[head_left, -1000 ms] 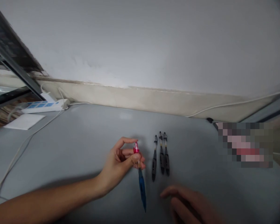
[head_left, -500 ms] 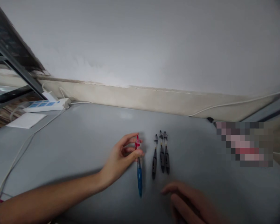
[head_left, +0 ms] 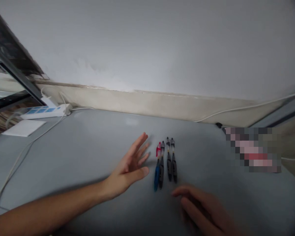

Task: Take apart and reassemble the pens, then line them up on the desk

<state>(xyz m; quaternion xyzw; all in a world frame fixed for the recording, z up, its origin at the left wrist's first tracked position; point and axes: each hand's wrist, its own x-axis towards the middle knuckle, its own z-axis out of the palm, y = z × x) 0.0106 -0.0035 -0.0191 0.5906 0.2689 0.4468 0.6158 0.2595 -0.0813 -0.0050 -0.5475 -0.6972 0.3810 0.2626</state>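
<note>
On the grey table point(head_left: 93, 137) lies a pen with a blue grip and a red clip point(head_left: 156, 172), side by side with a black-gripped pen point(head_left: 161, 167). Just right of that pair rest two more black-gripped pens, the left one point(head_left: 169, 164) close to the right one point(head_left: 173, 164). My left hand point(head_left: 134, 164) is to the left of the blue pen, fingers spread, holding nothing. Below the pens on the right, my right hand point(head_left: 199, 206) has its index finger and thumb apart with nothing between them; its other fingers are mostly hidden.
At the back left stands a white power strip point(head_left: 46, 111) with a cable point(head_left: 30, 144) running down the table's left side. A white flat piece point(head_left: 24, 127) lies in front of it. A pixelated item point(head_left: 255, 150) is at the right; the wall point(head_left: 137, 105) bounds the back.
The blue-gripped pen, held in my left hand before, now lies against the leftmost black pen. My left hand has let go and spread its fingers. My right hand stays nearly still.
</note>
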